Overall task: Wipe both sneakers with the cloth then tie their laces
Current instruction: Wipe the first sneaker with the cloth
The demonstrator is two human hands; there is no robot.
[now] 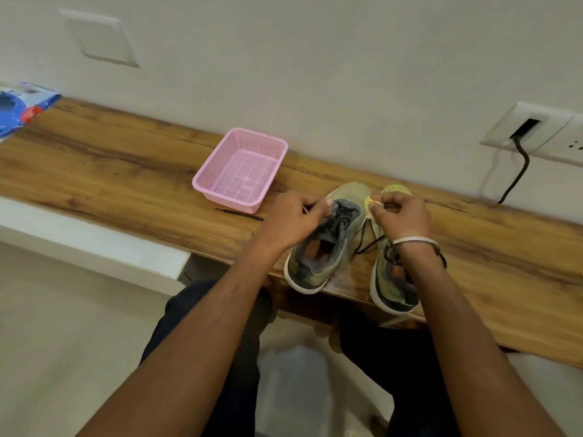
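Two olive-green sneakers with white soles stand side by side on the wooden shelf (126,159), toes toward the wall. My left hand (291,220) rests over the laces of the left sneaker (318,260), fingers curled on the dark laces. My right hand (402,219) is above the right sneaker (392,288) and pinches a small yellow cloth (370,201) against the left sneaker's toe side. A dark lace (369,244) trails loose between the two shoes. Much of the right sneaker is hidden by my wrist.
A pink perforated basket (241,170) stands to the left of the shoes, with a loose black lace (239,214) lying in front of it. A blue package (22,105) lies at the far left. A wall socket with a black cable (517,171) is at the right.
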